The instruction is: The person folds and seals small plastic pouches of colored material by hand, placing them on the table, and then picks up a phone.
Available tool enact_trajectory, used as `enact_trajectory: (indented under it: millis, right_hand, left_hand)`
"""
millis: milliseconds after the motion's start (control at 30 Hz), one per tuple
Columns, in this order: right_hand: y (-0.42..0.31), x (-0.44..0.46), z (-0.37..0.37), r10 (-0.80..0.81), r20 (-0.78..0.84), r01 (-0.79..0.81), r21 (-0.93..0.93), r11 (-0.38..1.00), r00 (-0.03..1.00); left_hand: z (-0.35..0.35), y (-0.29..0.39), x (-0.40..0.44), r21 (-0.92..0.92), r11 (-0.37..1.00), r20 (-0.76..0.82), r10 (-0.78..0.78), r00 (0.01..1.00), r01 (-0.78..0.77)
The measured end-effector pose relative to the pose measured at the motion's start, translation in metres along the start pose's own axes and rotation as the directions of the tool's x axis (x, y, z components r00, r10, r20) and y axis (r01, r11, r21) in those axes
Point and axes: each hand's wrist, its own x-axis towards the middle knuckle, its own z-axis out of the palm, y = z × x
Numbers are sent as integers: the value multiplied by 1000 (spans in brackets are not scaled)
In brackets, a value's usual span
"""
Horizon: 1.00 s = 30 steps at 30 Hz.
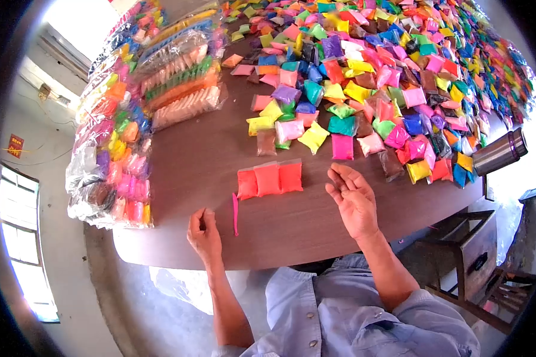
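Three red packets (268, 179) lie side by side, overlapping, on the brown table (178, 178). Just below their left end is a thin pink plastic tool (236, 215). My left hand (205, 233) is left of the pink tool at the table's front, its fingers curled with thumb and forefinger close together; whatever they may hold is too small to make out. To the right of the red packets, my right hand (352, 199) is palm up with its fingers loosely spread and nothing in it.
A large heap of small coloured packets (357, 92) covers the back and right. Clear bags of sorted packets (187, 107) and more bagged packets (119, 154) stand at the left. A metal flask (500, 153) is at the right edge, near a wooden stool (479, 256).
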Motion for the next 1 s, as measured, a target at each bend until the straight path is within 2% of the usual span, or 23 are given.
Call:
enact_trajectory:
  millis: [1000]
  right_hand:
    - [1,0,0,-12,-11,12,-22,1000,1000]
  left_hand:
    - [-2,3,0,-17,1000,22,1,1000,-1]
